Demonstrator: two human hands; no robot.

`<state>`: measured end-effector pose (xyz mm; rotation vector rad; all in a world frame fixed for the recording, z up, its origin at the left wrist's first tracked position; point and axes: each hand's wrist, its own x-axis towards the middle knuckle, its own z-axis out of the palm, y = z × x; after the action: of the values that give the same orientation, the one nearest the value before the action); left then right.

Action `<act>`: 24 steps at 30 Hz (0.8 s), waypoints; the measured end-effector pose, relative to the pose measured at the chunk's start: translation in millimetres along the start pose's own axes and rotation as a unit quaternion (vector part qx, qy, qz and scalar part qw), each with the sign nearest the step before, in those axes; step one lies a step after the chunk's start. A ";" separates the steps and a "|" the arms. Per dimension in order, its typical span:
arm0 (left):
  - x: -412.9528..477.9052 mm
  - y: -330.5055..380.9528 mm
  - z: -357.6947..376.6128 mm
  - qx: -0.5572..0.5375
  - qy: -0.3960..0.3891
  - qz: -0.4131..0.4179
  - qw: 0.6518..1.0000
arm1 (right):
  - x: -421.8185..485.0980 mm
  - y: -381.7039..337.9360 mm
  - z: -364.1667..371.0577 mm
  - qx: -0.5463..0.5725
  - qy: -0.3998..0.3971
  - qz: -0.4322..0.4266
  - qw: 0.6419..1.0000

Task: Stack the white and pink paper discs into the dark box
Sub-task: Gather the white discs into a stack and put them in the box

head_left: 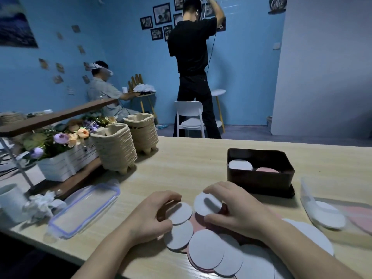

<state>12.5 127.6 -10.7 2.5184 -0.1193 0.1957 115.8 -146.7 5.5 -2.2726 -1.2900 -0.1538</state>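
The paper discs (206,251) look thin and very light, so I think they bend easily and slide over each other. Two may stick together. The best place to take one is its edge, with the thumb on one side and fingers on the other. They are flat and round, some white and some pink. Most lie in a messy heap on the table (191,158) at 6 o'clock. The right hand (239,210) pinches one white disc (207,206) by its rim and tips it up. The left hand (149,215) curls its thumb and fingers on a second disc (180,213). The dark box (259,179) stands at 1 o'clock from the hands, with one white and one pink disc inside.
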 end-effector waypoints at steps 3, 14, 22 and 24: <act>0.3 -2.8 1.0 -0.007 0.003 0.009 1.000 | 3.4 0.6 -0.2 0.001 0.008 -0.002 1.000; 0.5 0.6 2.2 0.014 0.002 0.018 1.000 | 3.2 -6.1 10.7 0.016 -0.018 0.002 1.000; 4.4 -2.6 4.1 0.022 0.013 0.020 0.999 | -0.3 -1.2 7.3 0.023 -0.005 0.020 1.000; 4.0 -2.7 4.7 0.010 0.020 0.019 1.000 | -0.8 0.9 7.8 0.023 -0.001 0.025 0.999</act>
<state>17.2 126.9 -15.4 2.5327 -0.1500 0.2648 115.0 -143.9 -1.8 -2.2641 -1.2239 -0.1024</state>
